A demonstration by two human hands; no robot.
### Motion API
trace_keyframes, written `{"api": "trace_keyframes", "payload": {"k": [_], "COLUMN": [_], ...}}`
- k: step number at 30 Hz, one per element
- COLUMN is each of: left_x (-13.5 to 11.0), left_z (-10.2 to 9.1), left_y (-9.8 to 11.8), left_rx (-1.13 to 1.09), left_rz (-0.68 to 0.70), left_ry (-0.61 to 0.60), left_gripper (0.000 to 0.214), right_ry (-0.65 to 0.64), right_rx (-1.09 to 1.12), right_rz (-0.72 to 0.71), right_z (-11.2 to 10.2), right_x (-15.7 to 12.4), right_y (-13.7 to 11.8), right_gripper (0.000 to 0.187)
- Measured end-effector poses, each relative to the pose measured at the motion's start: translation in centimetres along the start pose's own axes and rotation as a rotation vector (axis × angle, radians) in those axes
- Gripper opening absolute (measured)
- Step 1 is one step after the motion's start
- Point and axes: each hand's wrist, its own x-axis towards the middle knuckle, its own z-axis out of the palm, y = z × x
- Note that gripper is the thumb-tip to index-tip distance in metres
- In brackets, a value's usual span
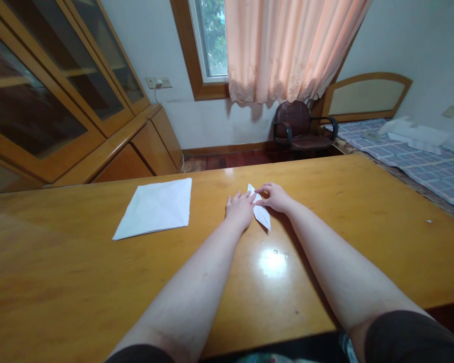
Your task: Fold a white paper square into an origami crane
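A small folded white paper piece (pixel 262 214) lies on the wooden table (pixel 363 237) near its middle. My left hand (pixel 239 207) rests flat on the table with its fingertips pressing the paper's left edge. My right hand (pixel 275 196) is curled over the paper's upper part, fingers pinching a fold. To the left lies a creased white paper sheet (pixel 157 207), flat and apart from both hands.
A wooden cabinet with glass doors (pixel 56 96) stands at the left. Beyond the table are a dark office chair (pixel 300 126), a window with a peach curtain (pixel 287 45), and a bed with a checked cover (pixel 431 161) at the right.
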Motion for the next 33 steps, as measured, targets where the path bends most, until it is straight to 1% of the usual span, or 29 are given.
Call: {"api": "trace_keyframes", "payload": {"k": [8, 15, 19, 22, 27, 33], "left_x": [-0.02, -0.05, -0.07, -0.09, 0.1, 0.37], "left_z": [-0.06, 0.12, 0.27, 0.25, 0.07, -0.15], "left_y": [-0.09, 0.19, 0.35, 0.35, 0.23, 0.1], "left_rx": [-0.01, -0.051, -0.084, -0.116, -0.155, -0.138], "left_rz": [-0.009, -0.01, -0.08, -0.131, -0.151, -0.172], "left_ry": [-0.005, 0.09, 0.136, 0.156, 0.132, 0.102], "left_gripper": [0.043, 0.038, 0.038, 0.037, 0.036, 0.034], "right_ry": [-0.054, -0.04, -0.05, -0.04, -0.029, -0.036], "right_rx": [0.157, 0.165, 0.163, 0.153, 0.141, 0.156], "right_rz": [-0.051, -0.064, -0.032, 0.005, 0.013, 0.029], "right_z": [-0.56, -0.42, -0.39, -0.51, -0.68, -0.61], "right_x": [0.06, 0.26, 0.32, 0.18, 0.07, 0.17], "right_y": [0.3, 0.62, 0.57, 0.22, -0.15, 0.29], "right_gripper": [0.037, 0.034, 0.036, 0.032, 0.027, 0.035]}}
